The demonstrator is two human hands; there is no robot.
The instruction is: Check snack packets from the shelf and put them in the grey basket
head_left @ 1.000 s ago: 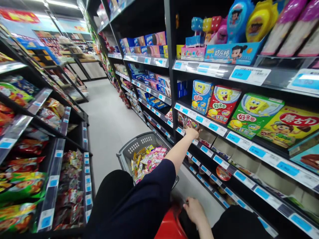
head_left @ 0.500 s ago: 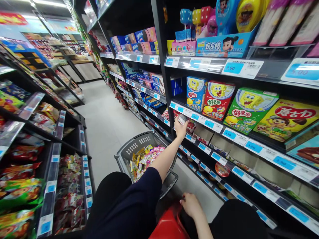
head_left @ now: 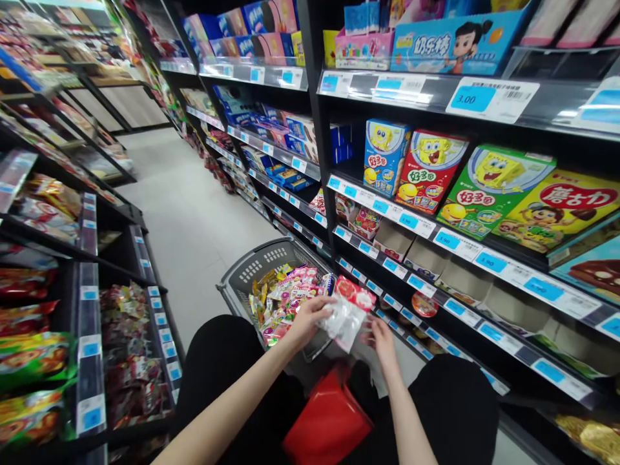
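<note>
My left hand [head_left: 314,318] pinches the left edge of a candy packet [head_left: 345,321], a clear and white bag with a red and pink top. The packet hangs tilted above the right edge of a grey shopping basket [head_left: 232,274]. Beside the packet's right edge is my right hand [head_left: 380,334], fingers apart and slightly curled, blurred; whether the tips touch it is unclear. Inside the basket lie several colourful candy bags [head_left: 295,290], pink, yellow and white.
Shelves with price tags line the right, bearing cartoon snack boxes [head_left: 431,171] and red candy packs [head_left: 365,221]. Sloped bins of bagged snacks [head_left: 36,358] stand at left. A red plastic object [head_left: 327,420] sits between my knees. The grey aisle floor [head_left: 186,213] runs ahead.
My left hand has come back from the lower shelf with the packet, now over the basket's right side. My right hand has risen towards the packet. The view has tilted downward.
</note>
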